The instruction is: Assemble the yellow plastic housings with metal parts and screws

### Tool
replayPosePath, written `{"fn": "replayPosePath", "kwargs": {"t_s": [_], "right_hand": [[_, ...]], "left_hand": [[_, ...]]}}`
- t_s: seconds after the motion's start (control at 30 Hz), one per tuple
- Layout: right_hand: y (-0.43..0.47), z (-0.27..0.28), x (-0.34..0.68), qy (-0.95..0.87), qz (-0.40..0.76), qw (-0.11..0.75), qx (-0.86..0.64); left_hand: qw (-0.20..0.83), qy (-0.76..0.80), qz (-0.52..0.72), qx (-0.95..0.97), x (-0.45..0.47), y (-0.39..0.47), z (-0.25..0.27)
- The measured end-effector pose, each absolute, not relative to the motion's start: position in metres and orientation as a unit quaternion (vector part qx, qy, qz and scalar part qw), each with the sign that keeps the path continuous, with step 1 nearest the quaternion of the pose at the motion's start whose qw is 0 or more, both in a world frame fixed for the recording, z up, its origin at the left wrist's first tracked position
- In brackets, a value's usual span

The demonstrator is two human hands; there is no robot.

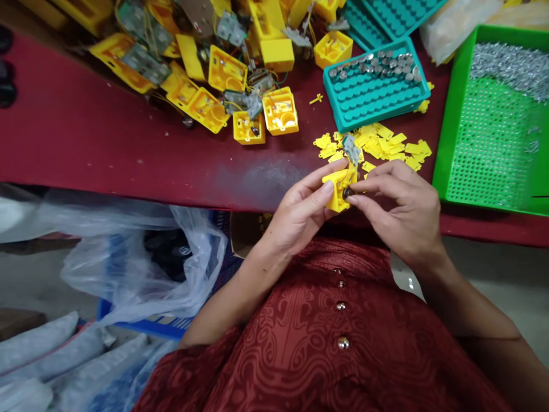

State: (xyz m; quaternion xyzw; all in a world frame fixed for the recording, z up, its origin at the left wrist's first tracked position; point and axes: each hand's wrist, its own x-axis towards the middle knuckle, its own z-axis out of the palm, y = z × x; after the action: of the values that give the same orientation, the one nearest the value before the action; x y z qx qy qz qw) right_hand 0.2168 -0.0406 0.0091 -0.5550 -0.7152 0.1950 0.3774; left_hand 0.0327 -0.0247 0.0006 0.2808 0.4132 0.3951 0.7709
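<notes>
My left hand [302,209] is closed around a small yellow plastic housing [337,201] near the table's front edge. Wires run from the housing up to a grey-green circuit board [351,149], which hangs out over its far side. Between the thumb and forefinger of my right hand [401,206] is a small dark round part [347,193], pressed against the open side of the housing. Its exact kind is too small to make out. Just beyond my fingers lies a scatter of flat yellow plastic pieces [381,143].
A teal ribbed tray [360,103] holds several round metal discs. To the right stands a green perforated tray [457,114] with many small metal parts. Yellow housings with wired boards [227,68] pile up at the back left. Below the table's left side is a plastic-lined blue crate [167,326].
</notes>
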Motion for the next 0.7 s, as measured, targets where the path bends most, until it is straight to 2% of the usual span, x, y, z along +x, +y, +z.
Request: {"fn": "replayPosePath", "kwargs": {"t_s": [0.3, 0.53, 0.7], "right_hand": [[-0.042, 0.014, 0.221, -0.736, 0.195, 0.369, -0.533], [-0.045, 0.013, 0.213, -0.711, 0.159, 0.411, -0.548], [-0.044, 0.011, 0.215, -0.746, 0.133, 0.423, -0.497]], "left_hand": [[0.752, 0.428, 0.405, 0.294, 0.040, -0.031, 0.001], [0.739, 0.428, 0.413, 0.318, 0.041, -0.031, 0.010], [0.735, 0.406, 0.440, 0.317, 0.046, -0.029, 0.005]]}}
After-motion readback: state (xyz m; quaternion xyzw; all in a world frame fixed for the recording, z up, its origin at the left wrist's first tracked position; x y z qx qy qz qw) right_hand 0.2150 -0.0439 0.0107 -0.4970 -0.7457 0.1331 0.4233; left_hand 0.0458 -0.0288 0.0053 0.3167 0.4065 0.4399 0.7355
